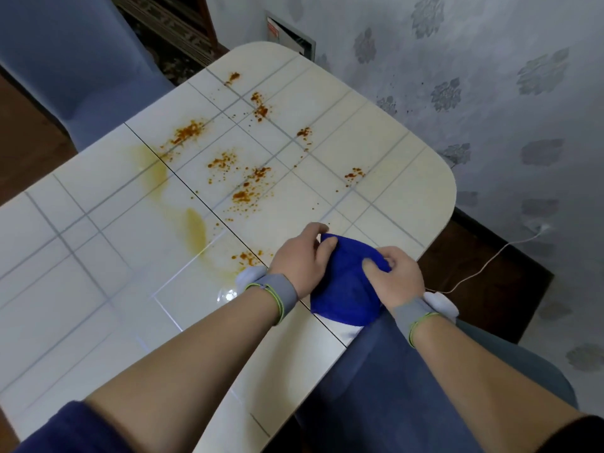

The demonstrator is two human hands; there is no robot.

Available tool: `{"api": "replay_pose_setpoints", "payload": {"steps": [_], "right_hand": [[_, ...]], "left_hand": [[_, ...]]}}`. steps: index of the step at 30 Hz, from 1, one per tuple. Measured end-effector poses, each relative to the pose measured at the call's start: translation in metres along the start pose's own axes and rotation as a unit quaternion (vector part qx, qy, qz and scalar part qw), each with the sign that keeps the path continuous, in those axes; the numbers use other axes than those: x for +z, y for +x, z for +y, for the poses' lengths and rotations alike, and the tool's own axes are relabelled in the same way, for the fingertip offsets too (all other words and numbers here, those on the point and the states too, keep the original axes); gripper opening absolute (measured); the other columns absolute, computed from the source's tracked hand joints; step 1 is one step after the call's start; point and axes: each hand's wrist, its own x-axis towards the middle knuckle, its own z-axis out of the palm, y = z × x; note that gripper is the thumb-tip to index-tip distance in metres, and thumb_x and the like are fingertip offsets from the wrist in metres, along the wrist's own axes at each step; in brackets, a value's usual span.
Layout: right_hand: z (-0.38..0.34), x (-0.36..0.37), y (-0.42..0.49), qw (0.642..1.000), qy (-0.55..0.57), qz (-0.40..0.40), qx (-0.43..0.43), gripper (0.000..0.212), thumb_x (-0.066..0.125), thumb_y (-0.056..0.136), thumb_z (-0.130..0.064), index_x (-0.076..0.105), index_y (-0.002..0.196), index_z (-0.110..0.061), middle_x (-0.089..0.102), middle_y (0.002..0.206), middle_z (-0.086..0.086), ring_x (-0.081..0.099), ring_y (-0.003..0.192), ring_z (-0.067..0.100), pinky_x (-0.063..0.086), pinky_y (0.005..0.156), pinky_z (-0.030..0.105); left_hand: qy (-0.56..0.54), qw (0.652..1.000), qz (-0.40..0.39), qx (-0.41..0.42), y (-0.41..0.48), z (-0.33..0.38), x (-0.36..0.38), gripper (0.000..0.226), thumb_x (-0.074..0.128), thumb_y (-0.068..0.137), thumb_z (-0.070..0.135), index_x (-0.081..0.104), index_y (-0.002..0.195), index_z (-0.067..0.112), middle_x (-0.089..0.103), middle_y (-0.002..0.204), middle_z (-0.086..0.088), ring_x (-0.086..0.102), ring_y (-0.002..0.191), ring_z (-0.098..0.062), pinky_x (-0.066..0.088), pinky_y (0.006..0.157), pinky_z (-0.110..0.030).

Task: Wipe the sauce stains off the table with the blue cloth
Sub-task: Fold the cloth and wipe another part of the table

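Both the left hand (302,256) and right hand (397,276) curl their fingers around the bunched blue cloth (346,286) at the desk's (98,256) near edge, seemingly gathering it into a pad before tackling the orange sauce stains (245,191) beyond.

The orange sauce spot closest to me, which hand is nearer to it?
Left. The left hand grips the blue cloth just right of that sauce spot; the right hand holds the cloth's opposite side.
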Motion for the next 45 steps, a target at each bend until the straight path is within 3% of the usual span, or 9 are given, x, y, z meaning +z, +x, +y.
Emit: {"api": "replay_pose_setpoints", "payload": {"steps": [4, 7, 10, 14, 19, 27, 32, 38, 45], "right_hand": [[0.022, 0.004, 0.009, 0.962, -0.229, 0.036, -0.146, 0.047, 0.061, 0.087, -0.021, 0.05, 0.132, -0.013, 0.049, 0.133, 0.011, 0.046, 0.121, 0.029, 0.041, 0.101, 0.039], [0.037, 0.02, 0.007, 0.885, -0.381, -0.121, -0.238, 0.06, 0.057, 0.09, -0.026, 0.035, 0.146, -0.018, 0.016, 0.158, 0.012, 0.018, 0.143, 0.032, 0.024, 0.114, 0.039], [0.053, 0.044, 0.003, 0.843, -0.436, -0.216, -0.229, 0.062, 0.046, 0.097, -0.035, 0.018, 0.152, -0.029, -0.003, 0.161, 0.003, -0.002, 0.147, 0.027, 0.017, 0.117, 0.04], [0.064, 0.044, 0.021, 0.842, -0.435, -0.196, -0.252, 0.051, 0.036, 0.101, -0.036, 0.022, 0.15, -0.033, 0.001, 0.161, 0.001, -0.001, 0.147, 0.026, 0.016, 0.116, 0.041], [0.062, 0.031, 0.075, 0.909, -0.392, -0.069, -0.122, 0.046, 0.035, 0.102, -0.027, 0.033, 0.147, -0.029, 0.01, 0.16, 0.009, 0.008, 0.144, 0.034, 0.024, 0.112, 0.05], [0.084, 0.032, 0.037, 0.812, -0.391, -0.238, -0.363, 0.044, 0.033, 0.094, -0.032, 0.055, 0.132, -0.032, 0.033, 0.153, 0.001, 0.027, 0.142, 0.029, 0.024, 0.115, 0.049], [0.065, 0.015, 0.09, 0.914, -0.364, -0.089, -0.158, 0.035, 0.05, 0.096, -0.029, 0.057, 0.13, -0.029, 0.026, 0.157, 0.002, 0.016, 0.145, 0.03, 0.016, 0.113, 0.054], [0.08, 0.045, 0.05, 0.786, -0.412, -0.212, -0.408, 0.037, 0.042, 0.087, -0.038, 0.069, 0.11, -0.031, 0.055, 0.137, 0.003, 0.05, 0.127, 0.033, 0.043, 0.099, 0.056], [0.066, -0.029, 0.161, 0.913, -0.375, 0.002, -0.163, 0.041, 0.041, 0.1, -0.033, 0.049, 0.139, -0.025, 0.026, 0.156, 0.009, 0.017, 0.143, 0.035, 0.02, 0.112, 0.055]], "left_hand": [[0.163, 0.986, -0.034, -0.022, -0.013, -0.024, 0.02, 0.042, 0.05, 0.096, 0.037, 0.046, 0.134, 0.021, 0.052, 0.129, -0.001, 0.053, 0.117, -0.024, 0.046, 0.092, -0.037], [0.335, 0.935, -0.116, -0.009, -0.037, -0.043, 0.044, 0.067, 0.065, 0.081, 0.044, 0.038, 0.135, 0.014, 0.028, 0.145, -0.009, 0.032, 0.134, -0.031, 0.041, 0.099, -0.041], [0.43, 0.882, -0.189, -0.025, -0.045, -0.056, 0.061, 0.114, 0.07, 0.078, 0.055, -0.001, 0.153, 0.007, -0.012, 0.159, -0.02, -0.011, 0.147, -0.04, 0.004, 0.12, -0.049], [0.489, 0.846, -0.212, -0.018, -0.034, -0.057, 0.063, 0.129, 0.066, 0.076, 0.068, -0.016, 0.151, 0.003, -0.022, 0.156, -0.028, -0.021, 0.143, -0.045, -0.006, 0.117, -0.057], [0.42, 0.881, -0.217, -0.021, -0.025, -0.063, 0.06, 0.133, 0.081, 0.068, 0.055, -0.011, 0.153, 0.009, -0.023, 0.157, -0.022, -0.02, 0.145, -0.04, 0.002, 0.12, -0.05], [0.417, 0.882, -0.216, -0.04, -0.027, -0.066, 0.065, 0.136, 0.082, 0.069, 0.052, -0.018, 0.152, 0.011, -0.028, 0.156, -0.019, -0.025, 0.144, -0.038, 0.002, 0.121, -0.05], [0.432, 0.873, -0.223, -0.049, -0.025, -0.054, 0.069, 0.135, 0.082, 0.069, 0.052, -0.015, 0.151, 0.007, -0.025, 0.156, -0.025, -0.022, 0.143, -0.044, 0.007, 0.119, -0.055], [0.425, 0.876, -0.218, -0.062, -0.027, -0.065, 0.07, 0.14, 0.081, 0.068, 0.055, -0.024, 0.149, 0.011, -0.03, 0.155, -0.02, -0.027, 0.142, -0.04, 0.0, 0.12, -0.052], [0.428, 0.874, -0.224, -0.063, -0.021, -0.063, 0.075, 0.14, 0.082, 0.067, 0.054, -0.022, 0.15, 0.01, -0.031, 0.154, -0.021, -0.029, 0.141, -0.041, 0.003, 0.12, -0.054]]}}
